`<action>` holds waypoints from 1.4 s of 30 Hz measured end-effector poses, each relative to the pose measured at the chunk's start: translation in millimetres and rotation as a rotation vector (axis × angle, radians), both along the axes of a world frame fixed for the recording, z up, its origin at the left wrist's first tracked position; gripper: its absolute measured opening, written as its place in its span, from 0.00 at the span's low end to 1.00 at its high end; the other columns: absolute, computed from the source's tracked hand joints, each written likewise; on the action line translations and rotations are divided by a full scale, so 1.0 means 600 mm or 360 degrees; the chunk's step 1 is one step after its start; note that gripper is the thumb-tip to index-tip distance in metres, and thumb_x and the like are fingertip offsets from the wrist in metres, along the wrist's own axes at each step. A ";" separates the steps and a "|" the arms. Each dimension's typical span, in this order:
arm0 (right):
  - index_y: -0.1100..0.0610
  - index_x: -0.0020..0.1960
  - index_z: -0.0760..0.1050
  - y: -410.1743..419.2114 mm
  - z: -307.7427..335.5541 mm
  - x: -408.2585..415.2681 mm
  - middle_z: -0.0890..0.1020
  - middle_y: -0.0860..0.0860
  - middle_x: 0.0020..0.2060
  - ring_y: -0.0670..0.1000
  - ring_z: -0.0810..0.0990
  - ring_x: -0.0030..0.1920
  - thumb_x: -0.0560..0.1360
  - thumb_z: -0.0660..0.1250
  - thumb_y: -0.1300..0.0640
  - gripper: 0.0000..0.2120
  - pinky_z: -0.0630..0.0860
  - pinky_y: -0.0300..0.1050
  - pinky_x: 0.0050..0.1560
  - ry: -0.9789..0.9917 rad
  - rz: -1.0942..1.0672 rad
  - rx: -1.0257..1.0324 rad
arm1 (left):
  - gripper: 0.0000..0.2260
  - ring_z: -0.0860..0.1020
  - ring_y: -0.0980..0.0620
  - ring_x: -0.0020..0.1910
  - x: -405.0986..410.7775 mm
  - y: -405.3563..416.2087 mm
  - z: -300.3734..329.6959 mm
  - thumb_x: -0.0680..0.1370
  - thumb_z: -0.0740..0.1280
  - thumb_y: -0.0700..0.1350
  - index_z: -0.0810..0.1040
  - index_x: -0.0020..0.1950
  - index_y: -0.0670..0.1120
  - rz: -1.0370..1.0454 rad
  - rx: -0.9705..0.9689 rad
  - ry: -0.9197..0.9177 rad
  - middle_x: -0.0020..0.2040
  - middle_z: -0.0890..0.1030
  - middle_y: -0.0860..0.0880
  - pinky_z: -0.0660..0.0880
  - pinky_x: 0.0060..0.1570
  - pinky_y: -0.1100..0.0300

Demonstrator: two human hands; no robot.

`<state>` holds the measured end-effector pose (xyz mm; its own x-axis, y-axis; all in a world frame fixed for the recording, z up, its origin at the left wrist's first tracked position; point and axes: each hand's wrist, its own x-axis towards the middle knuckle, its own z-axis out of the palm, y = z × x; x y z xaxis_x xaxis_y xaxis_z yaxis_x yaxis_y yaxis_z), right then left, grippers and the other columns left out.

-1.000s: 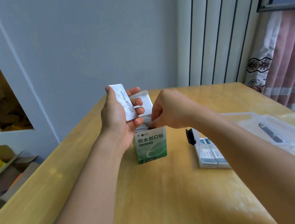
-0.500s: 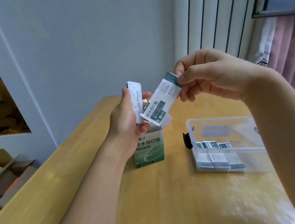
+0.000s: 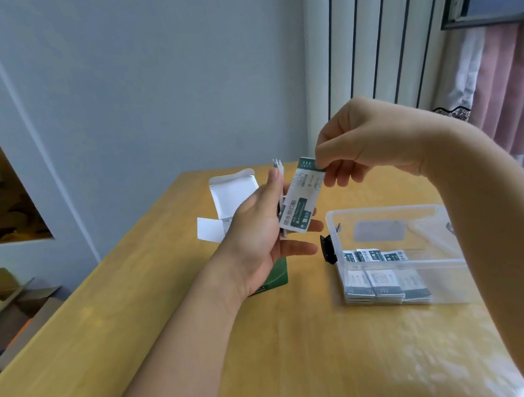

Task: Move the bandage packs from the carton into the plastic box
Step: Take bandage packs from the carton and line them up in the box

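My right hand [image 3: 372,142] pinches the top end of a white-and-green bandage pack [image 3: 300,200], which hangs slanted against the fingers of my left hand [image 3: 255,238]. My left hand is raised with its palm turned right and grips a thin stack of white packs [image 3: 278,165] between thumb and fingers. Behind it the green-and-white carton [image 3: 233,192] stands upright with its flaps open, its body mostly hidden. To the right, the clear plastic box [image 3: 387,209] sits open on the table, with several packs [image 3: 383,282] stacked along its near wall.
The wooden table [image 3: 306,357] runs to a wall at the back. A black latch [image 3: 328,249] sticks out from the box's left side. Open cardboard boxes [image 3: 4,312] lie on the floor to the left. A curtain [image 3: 517,84] hangs at the right.
My right hand drew a pack up out of the carton and has now lowered it against my left hand's fingers. My left hand has come off the carton and turned its palm rightward.
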<state>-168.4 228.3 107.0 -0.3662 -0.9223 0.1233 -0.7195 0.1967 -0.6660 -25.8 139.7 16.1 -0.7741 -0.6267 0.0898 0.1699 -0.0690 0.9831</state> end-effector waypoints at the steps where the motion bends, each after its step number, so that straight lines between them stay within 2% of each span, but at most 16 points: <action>1: 0.61 0.42 0.84 0.000 0.001 0.000 0.87 0.55 0.34 0.48 0.82 0.32 0.76 0.68 0.62 0.07 0.76 0.40 0.33 -0.0010 -0.0042 0.0003 | 0.22 0.83 0.51 0.39 -0.001 0.001 -0.001 0.83 0.56 0.60 0.77 0.62 0.44 0.0041 -0.0084 -0.0014 0.44 0.81 0.47 0.77 0.27 0.58; 7: 0.63 0.42 0.82 0.003 0.009 0.006 0.86 0.56 0.33 0.48 0.84 0.31 0.77 0.66 0.62 0.09 0.77 0.39 0.30 0.0068 -0.0146 0.0076 | 0.17 0.80 0.54 0.34 -0.008 0.002 -0.014 0.82 0.61 0.59 0.71 0.58 0.45 0.0245 -0.0566 -0.0142 0.43 0.82 0.48 0.74 0.24 0.59; 10: 0.63 0.42 0.82 0.007 0.013 0.005 0.86 0.56 0.33 0.49 0.84 0.31 0.78 0.65 0.61 0.10 0.77 0.38 0.30 0.0105 -0.0156 0.0078 | 0.16 0.78 0.53 0.33 -0.009 0.001 -0.015 0.81 0.62 0.58 0.71 0.56 0.46 0.0236 -0.0580 -0.0106 0.39 0.79 0.49 0.73 0.24 0.58; 12: 0.63 0.43 0.81 0.007 0.012 0.006 0.86 0.56 0.33 0.50 0.85 0.32 0.79 0.65 0.61 0.10 0.78 0.39 0.31 0.0109 -0.0136 0.0081 | 0.16 0.81 0.52 0.35 -0.010 0.002 -0.014 0.81 0.62 0.58 0.71 0.56 0.45 0.0207 -0.0540 -0.0084 0.39 0.79 0.49 0.77 0.27 0.56; 16: 0.64 0.44 0.80 -0.001 0.002 0.011 0.86 0.60 0.37 0.54 0.86 0.35 0.79 0.65 0.63 0.08 0.79 0.40 0.32 -0.0078 0.0025 0.0058 | 0.19 0.84 0.50 0.38 -0.011 0.006 -0.015 0.81 0.61 0.59 0.70 0.59 0.43 0.0149 -0.0469 -0.0092 0.42 0.81 0.47 0.82 0.33 0.49; 19: 0.66 0.45 0.79 -0.005 -0.002 0.007 0.86 0.63 0.38 0.55 0.85 0.35 0.79 0.65 0.65 0.07 0.80 0.40 0.33 -0.0291 0.0101 0.0008 | 0.18 0.78 0.50 0.34 -0.012 0.009 -0.013 0.81 0.60 0.59 0.70 0.57 0.44 0.0189 -0.0494 -0.0099 0.40 0.77 0.47 0.77 0.27 0.55; 22: 0.66 0.45 0.79 -0.008 -0.005 0.002 0.85 0.64 0.39 0.55 0.85 0.36 0.79 0.64 0.64 0.08 0.80 0.40 0.32 -0.0346 0.0127 -0.0001 | 0.16 0.67 0.54 0.28 -0.012 0.012 -0.012 0.83 0.59 0.59 0.71 0.54 0.46 0.0163 -0.0269 -0.0046 0.35 0.69 0.50 0.66 0.23 0.62; 25: 0.64 0.44 0.78 -0.007 -0.006 -0.006 0.86 0.63 0.40 0.55 0.86 0.38 0.80 0.63 0.62 0.09 0.80 0.40 0.33 -0.0371 0.0149 -0.0005 | 0.22 0.62 0.57 0.27 -0.007 0.013 -0.002 0.81 0.57 0.63 0.75 0.59 0.46 -0.0051 0.0090 0.0038 0.34 0.67 0.53 0.60 0.22 0.66; 28: 0.62 0.42 0.75 0.003 -0.001 -0.020 0.86 0.63 0.41 0.55 0.85 0.38 0.81 0.63 0.62 0.10 0.79 0.38 0.31 -0.0493 0.0249 -0.0058 | 0.23 0.62 0.57 0.28 0.000 0.011 0.007 0.81 0.57 0.64 0.78 0.57 0.47 -0.0193 0.0327 0.0093 0.34 0.70 0.52 0.58 0.22 0.68; 31: 0.61 0.43 0.75 0.009 0.001 -0.029 0.84 0.62 0.38 0.52 0.82 0.32 0.79 0.65 0.62 0.06 0.78 0.37 0.28 -0.0798 0.0460 -0.0116 | 0.20 0.64 0.56 0.29 0.002 0.013 0.008 0.83 0.56 0.61 0.82 0.51 0.49 -0.0197 0.0332 0.0152 0.37 0.74 0.50 0.58 0.23 0.66; 32: 0.61 0.43 0.76 0.007 0.000 -0.029 0.84 0.60 0.37 0.51 0.82 0.31 0.77 0.66 0.62 0.04 0.78 0.37 0.28 -0.0806 0.0496 -0.0112 | 0.20 0.66 0.55 0.29 0.002 0.016 0.008 0.83 0.55 0.60 0.81 0.51 0.49 -0.0209 0.0325 0.0159 0.37 0.75 0.50 0.59 0.23 0.66; 37: 0.59 0.44 0.81 -0.015 -0.016 -0.025 0.84 0.54 0.36 0.49 0.82 0.34 0.77 0.70 0.60 0.04 0.77 0.39 0.31 -0.0206 0.0268 -0.0053 | 0.24 0.83 0.51 0.36 0.002 0.022 0.008 0.84 0.51 0.61 0.79 0.54 0.45 -0.0207 0.0337 0.0081 0.41 0.83 0.47 0.72 0.21 0.63; 40: 0.59 0.43 0.82 -0.021 -0.020 -0.014 0.84 0.51 0.33 0.48 0.81 0.33 0.77 0.72 0.58 0.05 0.76 0.39 0.32 -0.0021 0.0157 -0.0097 | 0.28 0.85 0.49 0.37 0.006 0.022 0.008 0.82 0.49 0.65 0.77 0.53 0.44 -0.0255 0.0352 0.0085 0.37 0.83 0.46 0.75 0.22 0.63; 42: 0.59 0.44 0.82 -0.024 -0.022 -0.008 0.85 0.52 0.34 0.49 0.82 0.34 0.77 0.72 0.57 0.06 0.77 0.41 0.33 -0.0003 0.0158 -0.0115 | 0.25 0.83 0.50 0.34 0.006 0.023 0.009 0.81 0.53 0.65 0.76 0.53 0.45 -0.0261 0.0308 0.0057 0.35 0.80 0.48 0.73 0.22 0.64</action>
